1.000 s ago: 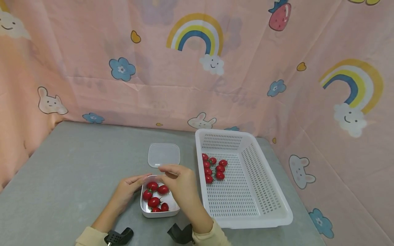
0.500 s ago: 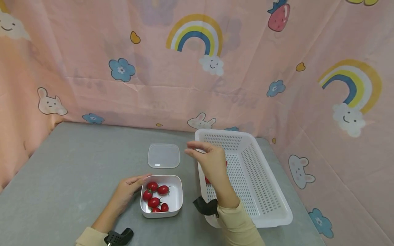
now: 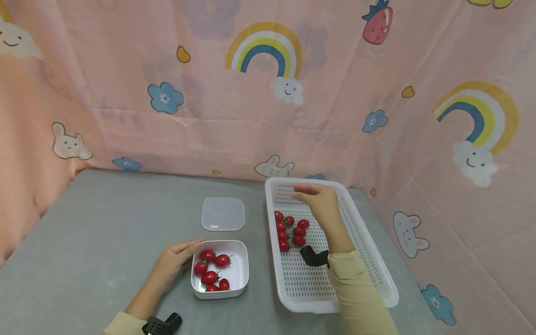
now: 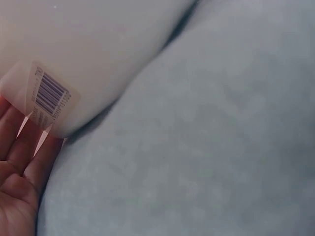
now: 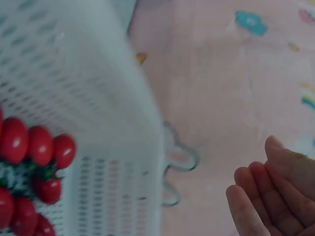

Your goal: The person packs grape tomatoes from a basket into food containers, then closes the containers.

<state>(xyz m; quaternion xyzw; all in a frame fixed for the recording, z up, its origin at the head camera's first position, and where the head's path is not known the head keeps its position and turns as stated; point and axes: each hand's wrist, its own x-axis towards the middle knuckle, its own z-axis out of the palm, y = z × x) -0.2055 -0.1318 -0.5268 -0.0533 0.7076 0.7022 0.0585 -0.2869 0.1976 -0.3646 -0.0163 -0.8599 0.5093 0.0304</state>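
My left hand [image 3: 173, 260] rests its extended fingers on the far left corner of a small white box [image 3: 240, 270] holding several red cherry tomatoes [image 3: 209, 278]. The left wrist view shows the fingers [image 4: 42, 157] lying against the box wall, beside a barcode label [image 4: 51, 93]. Over the far part of a white slotted basket [image 3: 368, 260] hangs my right hand [image 3: 320, 207], fingers loosely bent and holding nothing. Two rows of cherry tomatoes [image 3: 299, 231] lie along the basket's left side, nearer to me than that hand. The right wrist view shows thumb and fingertips apart.
A clear plastic lid [image 3: 223, 214] lies flat on the grey table [image 3: 104, 242] behind the box. The basket's raised rim stands right of the box. A pink printed curtain [image 3: 201, 139] hangs at the table's back and sides.
My right hand has left the small box and moved right, across the basket's left rim to above its far part. The left hand has stayed at the box.
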